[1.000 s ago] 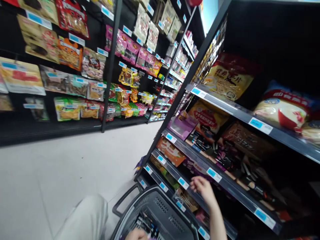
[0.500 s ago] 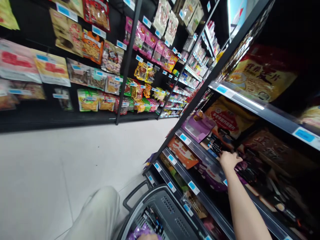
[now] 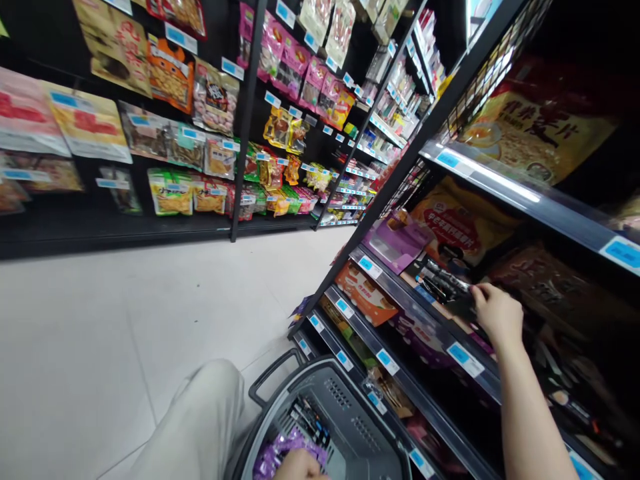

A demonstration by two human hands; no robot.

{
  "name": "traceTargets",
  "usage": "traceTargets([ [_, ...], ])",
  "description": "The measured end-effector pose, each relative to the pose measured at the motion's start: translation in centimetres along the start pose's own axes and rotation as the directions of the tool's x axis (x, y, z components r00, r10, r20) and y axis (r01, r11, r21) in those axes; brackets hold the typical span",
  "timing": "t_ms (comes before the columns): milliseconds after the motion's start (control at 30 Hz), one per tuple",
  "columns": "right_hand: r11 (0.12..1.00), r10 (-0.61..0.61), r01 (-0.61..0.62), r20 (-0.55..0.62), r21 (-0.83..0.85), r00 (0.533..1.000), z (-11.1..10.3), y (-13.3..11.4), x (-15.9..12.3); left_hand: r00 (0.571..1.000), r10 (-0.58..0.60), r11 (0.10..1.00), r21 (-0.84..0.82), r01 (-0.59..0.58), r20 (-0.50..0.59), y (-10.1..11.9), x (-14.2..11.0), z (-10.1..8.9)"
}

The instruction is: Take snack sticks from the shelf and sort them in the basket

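Observation:
My right hand [image 3: 497, 317] reaches into an open carton on the right-hand shelf. Its thumb and fingers pinch the end of a slim black stick packet [image 3: 445, 280]. More dark packets lie around it, partly in shadow. Low in the view, my left hand [image 3: 300, 465] is curled inside a grey shopping basket [image 3: 363, 407], against purple wrapped packets [image 3: 287, 448]. What its fingers hold is hidden, as the frame edge cuts the hand. Several black stick packets [image 3: 311, 421] lie in the basket beside the purple ones.
A purple display carton [image 3: 395, 240] stands left of the dark packets. The upper shelf edge [image 3: 500, 183] runs above my right arm. Below is an orange carton [image 3: 365, 291]. My knee [image 3: 210, 393] is left of the basket. Hanging snack bags [image 3: 170, 73] line the shelving across the aisle.
My right hand has shifted right and slightly up, its fingers now pinched on a black stick packet. My left hand shows more inside the basket. The view has moved slightly.

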State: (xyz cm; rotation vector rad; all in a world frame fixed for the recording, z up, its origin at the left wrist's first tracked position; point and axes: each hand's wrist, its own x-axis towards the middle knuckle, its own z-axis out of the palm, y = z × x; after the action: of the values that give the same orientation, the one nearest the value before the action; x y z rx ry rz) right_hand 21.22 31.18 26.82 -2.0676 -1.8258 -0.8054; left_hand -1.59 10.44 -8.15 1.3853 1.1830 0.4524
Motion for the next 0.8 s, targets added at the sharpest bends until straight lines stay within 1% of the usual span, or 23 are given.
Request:
traceTargets([
  [33, 0.994, -0.036, 0.025, 0.102, 0.106, 0.994, -0.5, 0.4, -1.7, 1.000, -0.004, 0.993, -0.119, 0.005, 0.014, 0.1, -0.1, 0.0],
  [67, 0.971, -0.092, 0.041, 0.210, 0.235, 0.973, -0.9, 0.7, -3.8, 0.999, -0.004, 0.965, -0.262, 0.013, 0.035, 0.3, -0.3, 0.0],
  [100, 0.930, -0.151, 0.030, 0.307, 0.367, 0.940, -1.0, 0.8, -6.3, 0.997, 0.023, 0.909, -0.417, 0.009, 0.072, 0.7, -0.6, -0.2],
  [133, 0.872, -0.213, -0.010, 0.395, 0.490, 0.894, -0.8, 0.7, -9.2, 0.992, 0.025, 0.824, -0.565, 0.051, 0.126, 1.0, -0.9, -0.5],
  [200, 0.745, -0.301, -0.176, 0.559, 0.644, 0.772, -0.1, 0.0, -15.4, 0.971, 0.057, 0.594, -0.790, 0.153, 0.230, 1.9, -1.8, -1.3],
  [233, 0.685, -0.345, -0.266, 0.624, 0.678, 0.701, 0.5, -0.5, -18.5, 0.953, 0.100, 0.495, -0.845, 0.201, 0.285, 2.3, -2.2, -1.8],
  [267, 0.633, -0.384, -0.348, 0.671, 0.691, 0.634, 1.2, -1.1, -21.6, 0.912, 0.155, 0.450, -0.849, 0.277, 0.380, 2.6, -2.6, -2.2],
  [300, 0.585, -0.421, -0.416, 0.699, 0.696, 0.578, 1.8, -1.8, -24.5, 0.857, 0.198, 0.448, -0.822, 0.352, 0.475, 2.9, -3.1, -2.6],
  [333, 0.543, -0.453, -0.474, 0.717, 0.693, 0.529, 2.5, -2.3, -27.1, 0.781, 0.229, 0.472, -0.768, 0.433, 0.581, 3.0, -3.4, -2.9],
  [367, 0.508, -0.475, -0.525, 0.730, 0.683, 0.491, 3.1, -2.8, -29.4, 0.701, 0.237, 0.515, -0.699, 0.497, 0.673, 3.1, -3.8, -3.0],
  [400, 0.476, -0.491, -0.567, 0.738, 0.672, 0.463, 3.7, -3.2, -31.5, 0.625, 0.230, 0.573, -0.623, 0.532, 0.746, 3.0, -4.1, -3.1],
  [433, 0.444, -0.496, -0.606, 0.744, 0.660, 0.448, 4.3, -3.4, -33.3, 0.565, 0.212, 0.635, -0.552, 0.541, 0.798, 2.9, -4.5, -3.1],
  [467, 0.410, -0.483, -0.641, 0.751, 0.649, 0.451, 4.8, -3.5, -34.9, 0.518, 0.187, 0.690, -0.487, 0.535, 0.835, 2.7, -4.7, -3.0],
  [500, 0.369, -0.446, -0.677, 0.761, 0.636, 0.471, 5.3, -3.5, -36.3, 0.485, 0.162, 0.734, -0.433, 0.523, 0.859, 2.5, -4.9, -2.7],
  [533, 0.319, -0.377, -0.721, 0.780, 0.616, 0.500, 5.7, -3.4, -37.5, 0.478, 0.138, 0.765, -0.400, 0.505, 0.867, 2.3, -5.1, -2.5],
  [567, 0.257, -0.270, -0.770, 0.809, 0.584, 0.523, 6.2, -3.4, -38.7, 0.495, 0.120, 0.785, -0.388, 0.484, 0.860, 2.0, -5.1, -2.1],
  [600, 0.183, -0.145, -0.820, 0.840, 0.542, 0.522, 6.7, -3.4, -39.7, 0.538, 0.104, 0.799, -0.392, 0.456, 0.837, 1.7, -5.1, -1.7],
  [633, 0.101, -0.028, -0.862, 0.867, 0.497, 0.497, 7.2, -3.5, -40.7, 0.603, 0.088, 0.812, -0.407, 0.418, 0.793, 1.5, -5.1, -1.2],
  [667, 0.025, 0.060, -0.888, 0.886, 0.458, 0.459, 7.7, -3.6, -41.6, 0.673, 0.067, 0.828, -0.417, 0.375, 0.737, 1.2, -4.9, -0.7],
  [700, -0.033, 0.113, -0.900, 0.897, 0.434, 0.428, 8.3, -3.8, -42.4, 0.735, 0.043, 0.845, -0.418, 0.334, 0.676, 0.9, -4.8, -0.2],
  [733, -0.067, 0.131, -0.901, 0.899, 0.429, 0.418, 8.8, -4.1, -43.0, 0.785, 0.018, 0.861, -0.408, 0.303, 0.620, 0.6, -4.6, 0.3],
  [767, -0.080, 0.128, -0.893, 0.893, 0.443, 0.432, 9.3, -4.4, -43.4, 0.818, -0.005, 0.875, -0.393, 0.282, 0.575, 0.4, -4.5, 0.8],
  [800, -0.087, 0.112, -0.879, 0.882, 0.468, 0.458, 9.8, -4.7, -43.7, 0.838, -0.021, 0.886, -0.378, 0.268, 0.545, 0.1, -4.4, 1.1],
])
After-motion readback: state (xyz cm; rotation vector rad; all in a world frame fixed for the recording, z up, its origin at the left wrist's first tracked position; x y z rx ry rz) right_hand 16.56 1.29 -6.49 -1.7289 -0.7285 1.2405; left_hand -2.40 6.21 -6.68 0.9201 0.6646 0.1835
